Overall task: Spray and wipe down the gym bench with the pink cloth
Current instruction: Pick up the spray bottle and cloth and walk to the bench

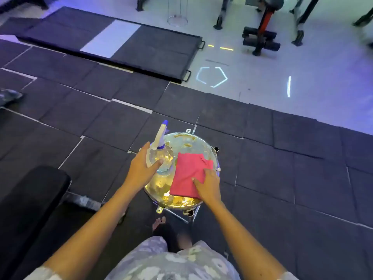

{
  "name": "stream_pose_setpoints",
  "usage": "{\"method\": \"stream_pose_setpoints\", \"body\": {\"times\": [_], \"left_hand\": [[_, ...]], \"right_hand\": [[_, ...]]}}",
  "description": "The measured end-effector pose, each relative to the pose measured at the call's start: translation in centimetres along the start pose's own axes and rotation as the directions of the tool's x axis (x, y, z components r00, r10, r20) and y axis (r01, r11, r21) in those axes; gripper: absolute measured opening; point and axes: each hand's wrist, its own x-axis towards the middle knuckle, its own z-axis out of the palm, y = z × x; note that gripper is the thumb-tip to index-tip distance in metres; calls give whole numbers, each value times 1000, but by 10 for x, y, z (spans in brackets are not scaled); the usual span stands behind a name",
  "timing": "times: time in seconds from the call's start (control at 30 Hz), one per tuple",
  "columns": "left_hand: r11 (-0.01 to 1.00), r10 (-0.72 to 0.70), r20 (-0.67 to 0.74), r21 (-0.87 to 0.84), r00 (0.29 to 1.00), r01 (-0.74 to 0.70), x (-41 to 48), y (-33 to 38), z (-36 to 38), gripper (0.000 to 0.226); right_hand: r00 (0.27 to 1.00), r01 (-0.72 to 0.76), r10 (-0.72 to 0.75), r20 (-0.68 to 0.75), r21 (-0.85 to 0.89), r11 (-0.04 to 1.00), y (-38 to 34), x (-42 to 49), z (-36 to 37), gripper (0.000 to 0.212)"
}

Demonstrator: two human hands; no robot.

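1 shiny stool (187, 138), l hand (141, 170) gripping spray bottle (161, 156) on it, r hand (209, 185) flat on pink cloth (187, 174)

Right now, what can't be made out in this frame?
All head view.
- Gym bench: cut off by left edge; only one pad end shows.
- Spray bottle: liquid level lost in glare; whether left hand grips it, unclear.
- Pink cloth: near corner under right hand.

Dim violet-blue light washes the room, bright strip reflections glint on the glossy pale tiled floor (262, 81), yellow glare flares off the round mirrored metal counter (187, 141), edges bowing and soft.
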Motion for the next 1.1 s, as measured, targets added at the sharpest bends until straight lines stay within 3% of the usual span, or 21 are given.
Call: {"method": "stream_pose_setpoints", "body": {"times": [0.13,0.27,0.47,0.57,0.8,0.9,1.1], "left_hand": [[981,69,7,-180,998,-66,24,3,-4,70],[969,138,95,-219,986,-114,45,-1,-1,46],[978,91,240,-202,967,-42,58,-9,-6,37],[987,116,260,-142,959,-81,57,-11,-9,46],[978,120,138,-185,983,-94,34,-14,-17,32],[975,101,74,-204,992,-84,12,-18,-27,36],[939,-29,-137,-343,990,-20,-55,-30,-57,30]], "right_hand": [[982,-169,171,-83,34,985,-11,4,7,72],[947,-281,296,-127,125,952,-10,14,14,81],[883,-436,467,-39,298,849,-16,21,10,22],[863,-475,506,-10,328,817,-18,22,7,18],[946,-307,323,34,418,855,-39,8,-10,33],[965,-261,246,96,472,842,-50,-1,-17,21],[977,-134,25,211,524,841,-82,-21,-17,37]]}}
